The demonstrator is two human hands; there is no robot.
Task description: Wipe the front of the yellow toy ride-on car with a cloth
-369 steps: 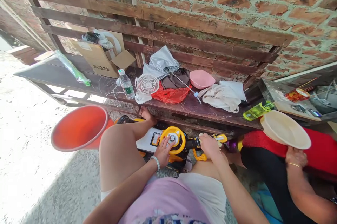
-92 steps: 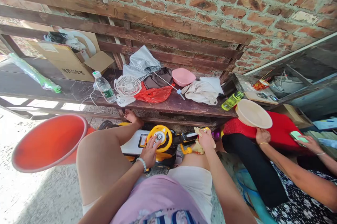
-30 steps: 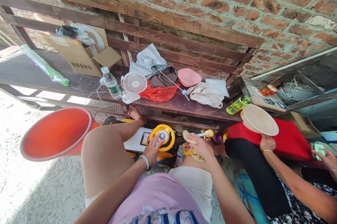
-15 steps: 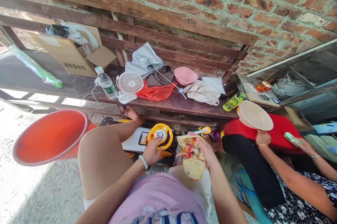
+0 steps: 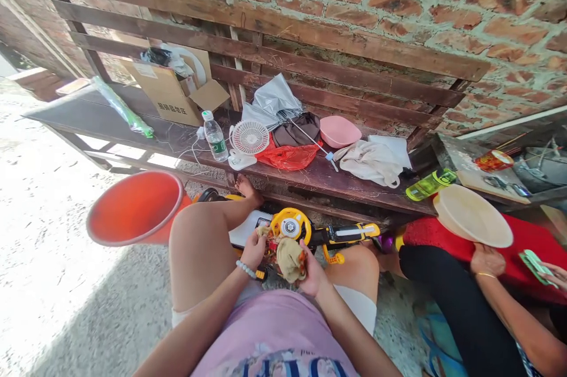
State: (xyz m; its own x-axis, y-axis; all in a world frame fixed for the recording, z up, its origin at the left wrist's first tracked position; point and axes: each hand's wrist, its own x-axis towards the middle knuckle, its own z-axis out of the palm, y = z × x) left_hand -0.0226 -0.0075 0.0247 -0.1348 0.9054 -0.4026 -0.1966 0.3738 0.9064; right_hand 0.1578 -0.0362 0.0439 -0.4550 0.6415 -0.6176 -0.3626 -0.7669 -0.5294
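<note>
Head view, from my remote seat: both hands sit together low over the lap, the left hand [image 5: 253, 251] with a beaded bracelet [image 5: 245, 269] and the right hand [image 5: 312, 278] closing on a folded flatbread [image 5: 290, 260] from either side, so the grip reads clamped, not apart. The flatbread looks soft, with reddish filling showing toward its left edge, though the exact food is too small to tell. It sits just below a yellow toy steering wheel [image 5: 290, 226] on a ride-on toy car [image 5: 248, 226], above the person's thighs. A bare foot [image 5: 245, 187] rests beside the car, and an orange plastic tub [image 5: 135, 208] lies tilted just left of the leg. Behind, a dark wooden bench [image 5: 354, 191] holds a water bottle [image 5: 215, 137], a small desk fan [image 5: 250, 137], a red plastic bag [image 5: 287, 157] and a pink bowl [image 5: 340, 132]. Off to the right, a co-worker's hand [image 5: 485, 260] holds up a beige plastic plate [image 5: 473, 220], while their other hand [image 5: 549, 275] grips green paper slips [image 5: 535, 266], well apart from the person's hands.
</note>
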